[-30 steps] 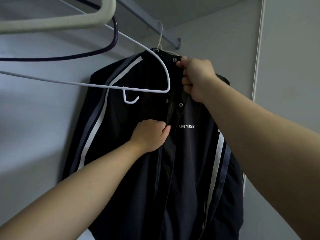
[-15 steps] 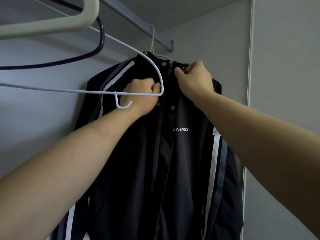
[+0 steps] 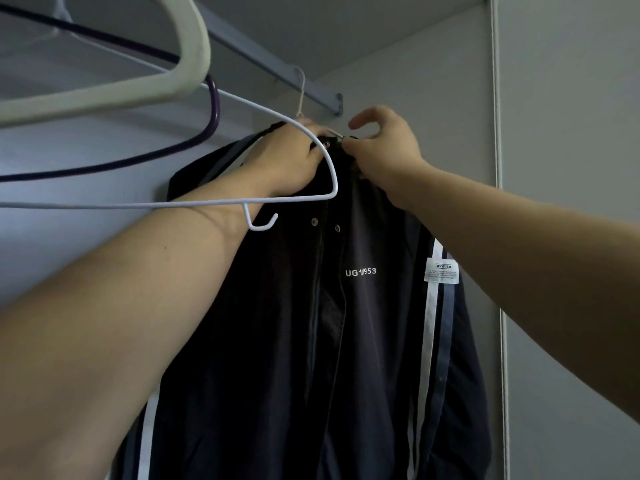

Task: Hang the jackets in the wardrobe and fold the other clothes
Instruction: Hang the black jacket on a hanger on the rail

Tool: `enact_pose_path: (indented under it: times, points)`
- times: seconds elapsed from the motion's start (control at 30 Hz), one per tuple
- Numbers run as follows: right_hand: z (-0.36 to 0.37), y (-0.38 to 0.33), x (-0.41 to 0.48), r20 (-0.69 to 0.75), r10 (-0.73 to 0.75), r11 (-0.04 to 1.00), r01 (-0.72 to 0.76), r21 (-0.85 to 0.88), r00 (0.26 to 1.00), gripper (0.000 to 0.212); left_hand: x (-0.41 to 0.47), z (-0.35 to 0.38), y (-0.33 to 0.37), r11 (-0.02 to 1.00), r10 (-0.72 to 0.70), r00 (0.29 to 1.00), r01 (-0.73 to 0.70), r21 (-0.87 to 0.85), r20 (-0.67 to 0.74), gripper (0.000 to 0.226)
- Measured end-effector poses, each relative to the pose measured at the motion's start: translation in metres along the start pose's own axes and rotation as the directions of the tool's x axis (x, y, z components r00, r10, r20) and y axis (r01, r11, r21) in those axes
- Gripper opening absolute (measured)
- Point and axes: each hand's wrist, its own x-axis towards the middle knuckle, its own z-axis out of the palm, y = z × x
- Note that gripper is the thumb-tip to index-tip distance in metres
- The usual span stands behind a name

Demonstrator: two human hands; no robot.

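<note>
A dark navy jacket [image 3: 363, 323] with white and grey sleeve stripes and white chest lettering hangs on a pale hanger [image 3: 300, 95] from the wardrobe rail [image 3: 277, 60]. My left hand [image 3: 287, 157] grips the left side of the collar, partly behind an empty white wire hanger [image 3: 325, 161]. On the right side of the collar, my right hand [image 3: 381, 147] pinches the fabric at the top snap, its forefinger raised. The jacket front is unfastened below the collar.
Three empty hangers hang close at the upper left: a thick cream one [image 3: 173, 77], a purple one [image 3: 194, 140] and the white wire one. The wardrobe's back wall [image 3: 433, 116] is behind the jacket, and a side panel edge [image 3: 497, 168] runs down the right.
My left hand rose from mid-chest of the jacket up to the collar. My right hand stayed at the collar top. The view came closer to the jacket.
</note>
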Motion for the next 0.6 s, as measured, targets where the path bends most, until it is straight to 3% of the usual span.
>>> enact_pose_path:
  times: [0.07,0.17,0.37,0.47,0.6]
  points:
    - [0.002,-0.004,0.002,0.044,0.028,0.997,-0.031,0.066,0.999,0.006,0.002,0.001,0.0,0.997,-0.073,0.997,0.074,-0.029,0.003,0.024]
    - [0.001,-0.005,0.005,0.108,0.043,0.991,-0.056,0.12,0.993,0.021,0.005,0.007,-0.002,0.987,-0.139,0.989,0.133,-0.09,-0.06,0.018]
    - [-0.004,-0.004,0.002,0.13,-0.113,0.958,0.142,-0.248,0.985,0.026,0.003,0.013,0.003,0.948,-0.215,0.968,0.176,-0.267,-0.126,0.011]
    - [-0.007,-0.005,0.0,0.066,-0.124,0.947,0.138,-0.289,0.99,0.014,0.001,0.012,0.005,0.94,-0.216,0.97,0.176,-0.291,-0.111,0.011]
    - [-0.01,0.008,0.001,-0.017,-0.125,0.933,0.112,-0.341,0.992,0.026,0.001,0.014,0.005,0.932,-0.221,0.971,0.183,-0.314,-0.09,0.014]
